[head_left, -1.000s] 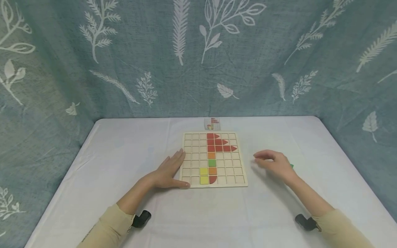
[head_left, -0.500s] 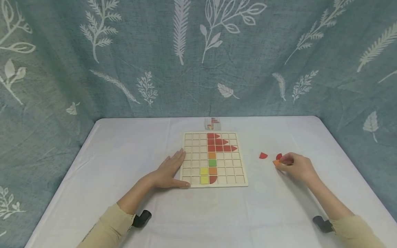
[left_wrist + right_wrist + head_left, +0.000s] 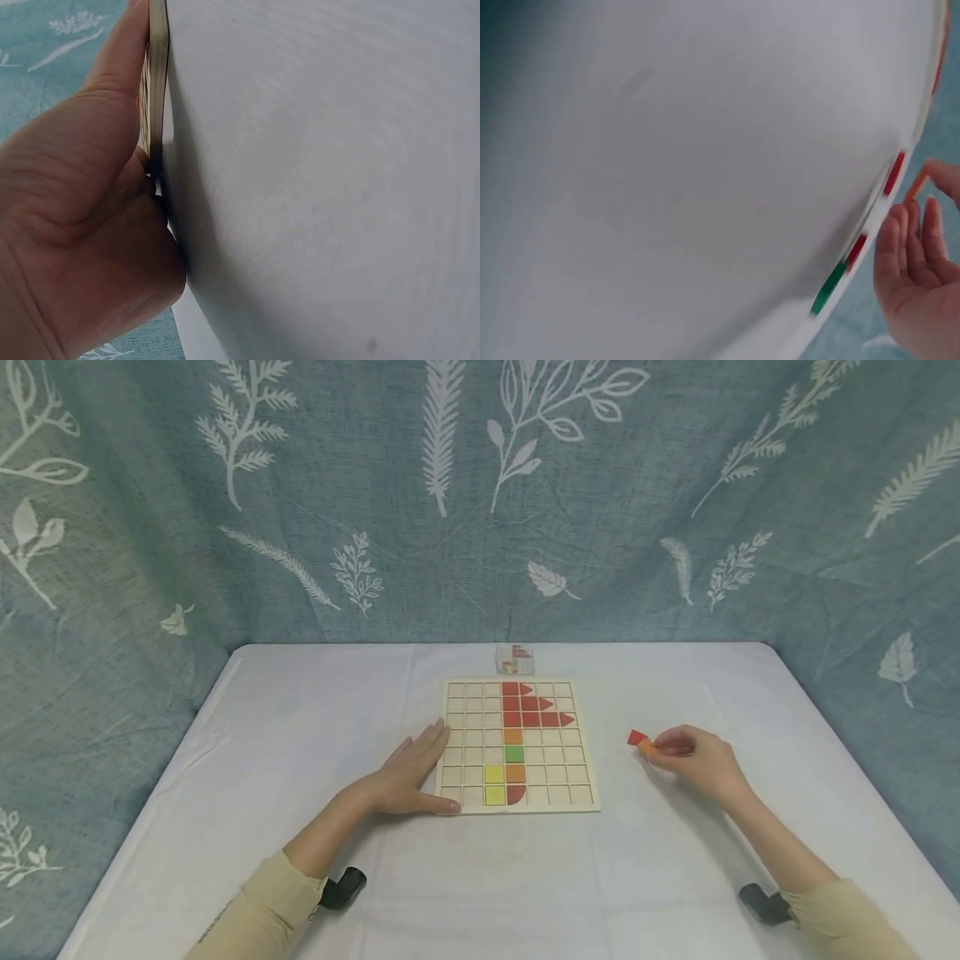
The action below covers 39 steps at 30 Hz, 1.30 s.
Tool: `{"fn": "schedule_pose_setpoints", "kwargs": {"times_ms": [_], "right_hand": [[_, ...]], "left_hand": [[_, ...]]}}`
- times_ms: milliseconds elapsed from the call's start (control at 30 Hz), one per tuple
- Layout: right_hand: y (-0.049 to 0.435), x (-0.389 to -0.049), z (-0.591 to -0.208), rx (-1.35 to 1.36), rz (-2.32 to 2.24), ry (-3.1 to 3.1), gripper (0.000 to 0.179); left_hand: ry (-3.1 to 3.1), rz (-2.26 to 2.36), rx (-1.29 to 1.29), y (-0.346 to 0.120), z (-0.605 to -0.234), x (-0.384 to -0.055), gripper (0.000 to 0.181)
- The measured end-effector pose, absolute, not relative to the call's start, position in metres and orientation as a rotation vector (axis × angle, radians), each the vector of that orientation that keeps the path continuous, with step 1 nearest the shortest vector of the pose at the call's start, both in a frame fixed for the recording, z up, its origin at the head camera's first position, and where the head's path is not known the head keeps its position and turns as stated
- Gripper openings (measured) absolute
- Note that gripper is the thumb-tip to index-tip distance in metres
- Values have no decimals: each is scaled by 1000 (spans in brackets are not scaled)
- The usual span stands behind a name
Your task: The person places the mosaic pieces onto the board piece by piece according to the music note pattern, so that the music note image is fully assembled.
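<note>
My left hand (image 3: pixel 408 781) rests on the left edge of a pale wooden grid board (image 3: pixel 558 777), fingers straight and thumb along its near corner. The left wrist view shows the hand (image 3: pixel 82 195) against the board's side edge (image 3: pixel 157 67). Right of the board, my right hand (image 3: pixel 693 760) pinches a small orange tile (image 3: pixel 647 747) between thumb and fingertips. Just beyond that tile, a red tile (image 3: pixel 635 737) lies on the table. Another red tile (image 3: pixel 856 253) and a green tile (image 3: pixel 828 288) show in the right wrist view; in the head view the right hand hides them.
Red, orange, green and yellow tiles (image 3: pixel 494 785) fill several cells of the board. A small picture card (image 3: pixel 514 660) lies beyond its far edge. The white-covered table (image 3: pixel 315 710) ends at a leaf-patterned teal curtain (image 3: pixel 375 485). Each wrist carries a black camera (image 3: pixel 343 889).
The right hand first moved right, exposing two red tiles and showing the orange tile in its fingers. It has since come back left with that tile. The left hand has stayed put.
</note>
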State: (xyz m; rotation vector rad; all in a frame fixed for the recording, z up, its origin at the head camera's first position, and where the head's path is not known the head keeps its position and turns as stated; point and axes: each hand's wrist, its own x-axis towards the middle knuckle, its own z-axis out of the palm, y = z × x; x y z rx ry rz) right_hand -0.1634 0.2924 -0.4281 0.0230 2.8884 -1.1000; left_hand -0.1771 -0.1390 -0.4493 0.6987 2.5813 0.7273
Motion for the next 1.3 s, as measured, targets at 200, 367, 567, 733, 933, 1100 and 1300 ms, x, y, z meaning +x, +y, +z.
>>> {"fn": "schedule_pose_setpoints", "kwargs": {"times_ms": [200,367,567,733,933,1100,1300], "right_hand": [[259,-166,-430,2,-1374,2671,42],[225,-167,-433,-78,-1486,2551,40],[181,-170,-433,-219,-1466,2503,32],[145,-173,-434,-396,-1330,2517,21],[112,-180,-434,-734,-1107,2579,16],[97,-184,-434,-953,-930,2640,13],[92,-186,-433,-1068,-862,2647,7]], "left_hand": [[2587,718,686,-139,-449,-177,116],[2586,710,672,-138,-447,-177,117],[2594,695,651,-138,-448,-178,119],[2588,693,659,-138,-451,-179,119],[2569,707,691,-140,-449,-179,116],[2555,724,711,-141,-446,-178,115],[2549,739,731,-143,-445,-177,113]]}}
